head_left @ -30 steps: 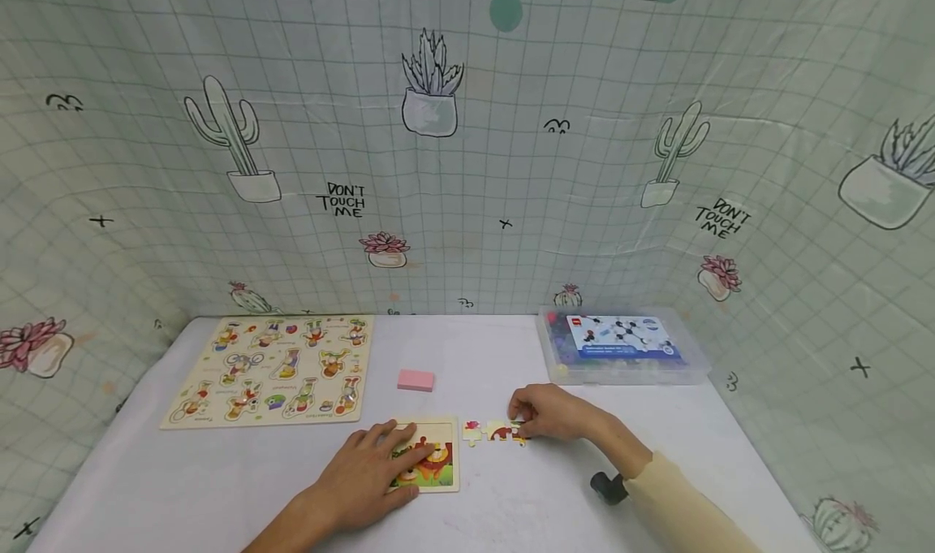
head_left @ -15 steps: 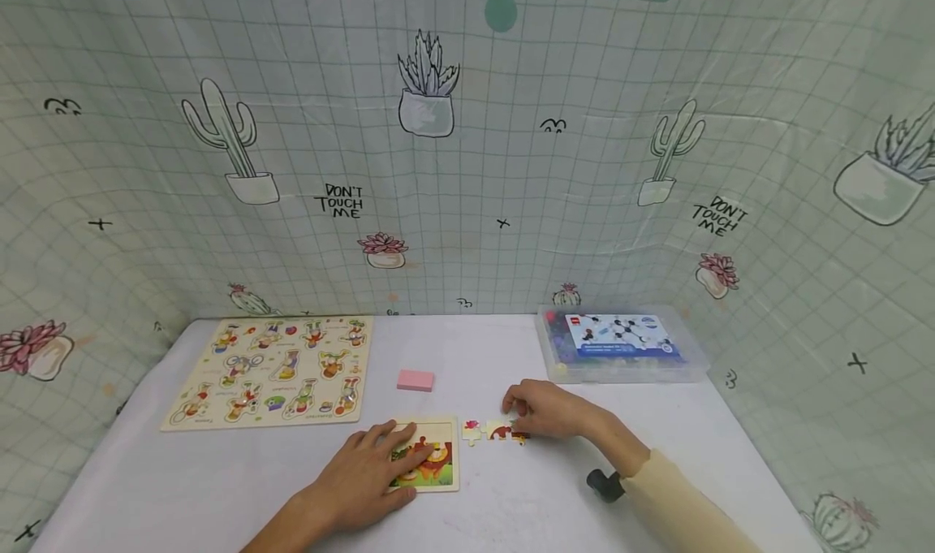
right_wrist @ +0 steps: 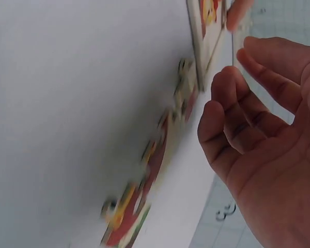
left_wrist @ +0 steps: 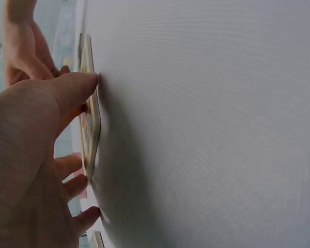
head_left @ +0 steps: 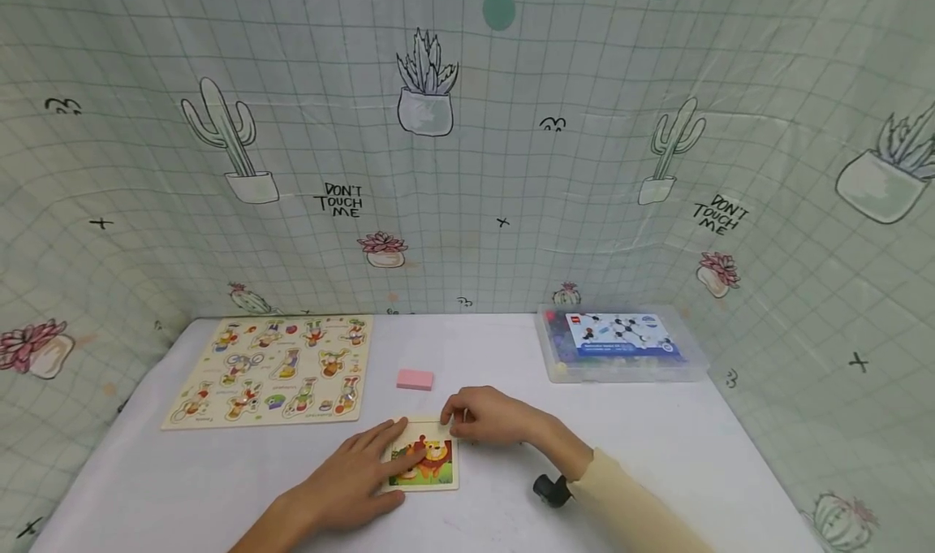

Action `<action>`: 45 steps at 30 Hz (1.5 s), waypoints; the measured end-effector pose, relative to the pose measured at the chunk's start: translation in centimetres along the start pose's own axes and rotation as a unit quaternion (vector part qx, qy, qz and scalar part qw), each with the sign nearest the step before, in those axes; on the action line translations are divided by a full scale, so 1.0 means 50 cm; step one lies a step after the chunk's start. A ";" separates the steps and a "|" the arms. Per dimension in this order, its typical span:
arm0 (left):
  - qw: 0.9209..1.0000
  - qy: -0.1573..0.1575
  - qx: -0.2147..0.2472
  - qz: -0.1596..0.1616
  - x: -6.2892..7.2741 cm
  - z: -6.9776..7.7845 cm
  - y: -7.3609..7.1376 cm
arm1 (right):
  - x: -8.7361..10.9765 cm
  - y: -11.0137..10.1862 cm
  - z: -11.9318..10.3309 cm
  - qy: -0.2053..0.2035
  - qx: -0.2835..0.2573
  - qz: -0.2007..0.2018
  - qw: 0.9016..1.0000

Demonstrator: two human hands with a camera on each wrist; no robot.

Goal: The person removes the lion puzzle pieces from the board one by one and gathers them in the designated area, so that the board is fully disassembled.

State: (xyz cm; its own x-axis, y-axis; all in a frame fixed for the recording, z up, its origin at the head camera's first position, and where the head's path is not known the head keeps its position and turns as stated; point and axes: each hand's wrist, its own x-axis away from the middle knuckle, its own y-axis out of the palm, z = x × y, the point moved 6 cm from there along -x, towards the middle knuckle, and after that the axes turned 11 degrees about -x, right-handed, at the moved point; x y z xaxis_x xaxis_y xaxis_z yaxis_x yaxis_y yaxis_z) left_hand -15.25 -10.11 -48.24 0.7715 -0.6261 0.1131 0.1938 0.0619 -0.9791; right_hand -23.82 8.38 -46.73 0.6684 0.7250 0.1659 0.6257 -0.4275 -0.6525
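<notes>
A small wooden tray puzzle [head_left: 438, 488] with an orange lion picture [head_left: 437, 454] lies near the front middle. My left hand [head_left: 343, 476] rests spread over its left side, one finger across the picture. The thumb [left_wrist: 80, 88] lies at the tray's edge in the left wrist view. Over the tray's upper right corner, my right hand [head_left: 493, 415] hovers with loosely bent fingers [right_wrist: 225, 88] and nothing visible between them. Loose jigsaw pieces [right_wrist: 163, 150] lie in a row beside the tray in the right wrist view. In the head view the right hand mostly hides them.
A larger wooden character puzzle board [head_left: 266, 374] lies at the back left. Behind the tray sits a pink block [head_left: 415, 379]. At the back right stands a clear plastic box [head_left: 624, 346] with a molecule label. A black device [head_left: 553, 490] shows by the right wrist.
My right hand has moved left from the loose pieces to the tray's upper right corner. The left hand has shifted slightly left and stays on the tray.
</notes>
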 end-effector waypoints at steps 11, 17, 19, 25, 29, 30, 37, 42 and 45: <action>0.999 -0.017 0.030 -0.042 0.010 0.000 0.012 | -0.051 0.053 -0.052 -0.037 0.038 -0.027 0.998; 0.998 -0.024 0.039 -0.046 0.016 -0.001 0.016 | -0.066 0.067 -0.068 -0.049 0.053 -0.037 0.997; 0.998 -0.028 0.040 -0.049 0.016 -0.002 0.017 | -0.071 0.071 -0.073 -0.055 0.053 -0.040 0.996; 0.997 -0.034 0.043 -0.057 0.014 0.000 0.019 | -0.082 0.084 -0.071 -0.051 0.059 -0.048 0.996; 0.997 -0.029 0.038 -0.056 0.014 0.001 0.021 | -0.082 0.087 -0.069 -0.050 0.065 -0.047 0.996; 0.997 -0.028 0.035 -0.056 0.014 0.000 0.022 | -0.082 0.087 -0.068 -0.051 0.063 -0.047 0.996; 0.998 -0.022 0.024 -0.052 0.014 0.000 0.027 | -0.081 0.089 -0.068 -0.054 0.051 -0.050 0.996; 0.998 -0.020 0.020 -0.056 0.013 0.006 0.025 | -0.080 0.091 -0.068 -0.048 0.043 -0.048 0.997; 0.998 -0.021 0.017 -0.062 0.011 0.007 0.023 | -0.080 0.090 -0.068 -0.046 0.041 -0.045 0.997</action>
State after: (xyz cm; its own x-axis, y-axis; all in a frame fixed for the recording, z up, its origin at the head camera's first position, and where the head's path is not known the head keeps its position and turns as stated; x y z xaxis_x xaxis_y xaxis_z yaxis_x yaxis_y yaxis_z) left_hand -14.41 -10.11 -49.22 0.7643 -0.5980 0.2413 0.3102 0.0129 -0.9506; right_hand -22.30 1.74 -47.79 0.5694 0.8061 0.1611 0.6444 -0.3160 -0.6964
